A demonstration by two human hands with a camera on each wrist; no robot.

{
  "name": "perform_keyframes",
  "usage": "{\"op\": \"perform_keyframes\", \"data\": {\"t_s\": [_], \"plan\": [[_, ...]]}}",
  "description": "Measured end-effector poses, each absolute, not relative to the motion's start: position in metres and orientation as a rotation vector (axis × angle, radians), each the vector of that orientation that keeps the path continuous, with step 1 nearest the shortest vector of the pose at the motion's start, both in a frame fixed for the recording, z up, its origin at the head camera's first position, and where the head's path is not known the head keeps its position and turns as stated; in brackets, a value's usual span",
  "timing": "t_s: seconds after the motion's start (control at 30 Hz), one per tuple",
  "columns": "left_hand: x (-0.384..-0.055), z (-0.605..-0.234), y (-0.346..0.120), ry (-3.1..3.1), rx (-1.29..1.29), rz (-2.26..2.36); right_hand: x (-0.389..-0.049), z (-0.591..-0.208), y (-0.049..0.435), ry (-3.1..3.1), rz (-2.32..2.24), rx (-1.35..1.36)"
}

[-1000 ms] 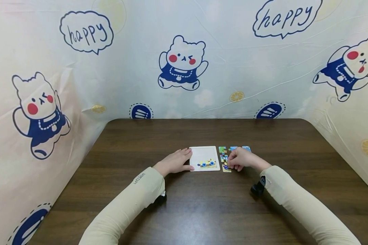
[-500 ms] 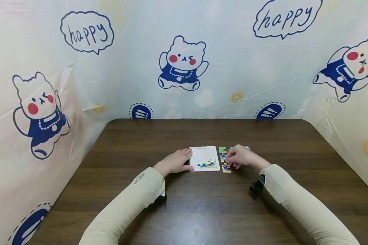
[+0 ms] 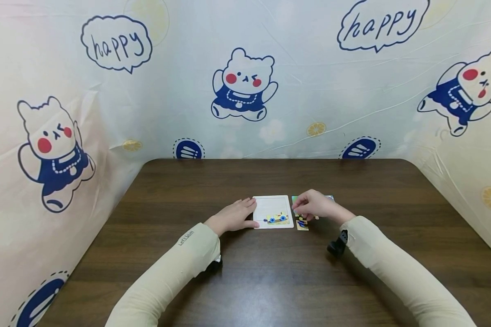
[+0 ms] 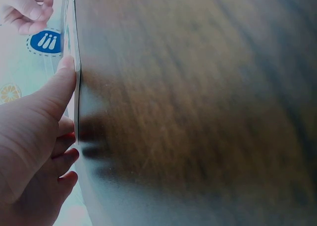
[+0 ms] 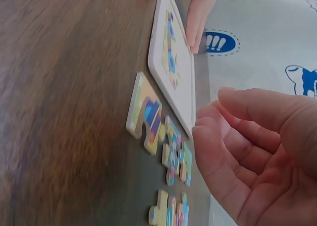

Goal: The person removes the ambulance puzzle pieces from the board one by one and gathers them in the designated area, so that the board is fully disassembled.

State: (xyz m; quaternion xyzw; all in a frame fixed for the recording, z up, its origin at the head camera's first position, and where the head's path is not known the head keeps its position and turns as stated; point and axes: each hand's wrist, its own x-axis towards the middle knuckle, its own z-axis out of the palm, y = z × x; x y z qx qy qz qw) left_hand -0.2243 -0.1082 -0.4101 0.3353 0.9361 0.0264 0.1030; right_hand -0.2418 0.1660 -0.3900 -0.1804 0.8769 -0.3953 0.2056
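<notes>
My left hand (image 3: pixel 233 216) lies along the left side of a white puzzle tray (image 3: pixel 266 205), its extended fingers and thumb touching that edge. Joined puzzle pieces (image 3: pixel 277 219) with a yellow and blue picture fill the tray's lower right part. My right hand (image 3: pixel 317 204) is above the loose pieces to the right of the tray. In the right wrist view its fingers (image 5: pixel 210 137) are loosely curled, and no piece shows between them. Beneath and beside it lie several loose puzzle pieces; the nearest one (image 5: pixel 151 118) has blue and purple stripes. The hand covers most others in the head view.
A dark wooden table (image 3: pixel 245 277) bears the tray and pieces. More loose pieces (image 5: pixel 159 212) lie farther right in the right wrist view. Behind the table hangs a printed cloth (image 3: pixel 167 91) with cartoon bears.
My right hand has shifted left and slightly away from me over the loose pieces, now covering several that showed before. My left hand and the tray have stayed in place.
</notes>
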Motion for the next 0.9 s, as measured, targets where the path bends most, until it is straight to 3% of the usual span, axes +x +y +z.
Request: {"op": "perform_keyframes", "data": {"t_s": [0.9], "plan": [[-0.224, -0.410, -0.108, 2.758, 0.935, 0.117, -0.240, -0.394, 0.129, 2.399, -1.068, -0.668]]}}
